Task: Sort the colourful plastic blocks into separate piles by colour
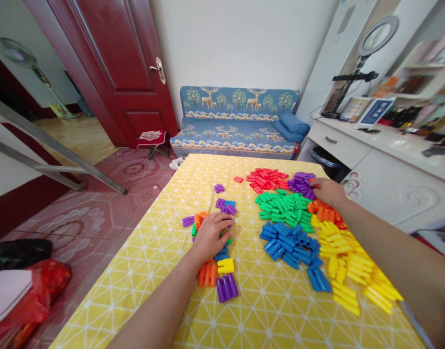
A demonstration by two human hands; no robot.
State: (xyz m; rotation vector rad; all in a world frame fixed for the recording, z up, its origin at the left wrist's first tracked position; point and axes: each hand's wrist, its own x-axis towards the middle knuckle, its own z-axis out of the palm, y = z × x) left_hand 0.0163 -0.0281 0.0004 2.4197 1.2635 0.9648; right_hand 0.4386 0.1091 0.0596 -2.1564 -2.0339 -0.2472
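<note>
My left hand (211,234) rests fingers-down on a small cluster of joined plastic blocks (222,271) in orange, yellow, purple, blue and green, on the yellow tablecloth (164,271). My right hand (326,190) reaches far across to the sorted heaps. Its fingertips press into the purple pile (299,183), beside the orange pile (326,214). Red (266,178), green (282,206), blue (290,242) and yellow (349,266) piles lie grouped by colour on the right half of the table.
A few loose purple blocks (219,188) and a red one (238,179) lie mid-table. Beyond the table stand a blue patterned sofa (237,123), a red door (117,68), a white cabinet with a ring light (377,39), and a red bag (37,295) on the floor.
</note>
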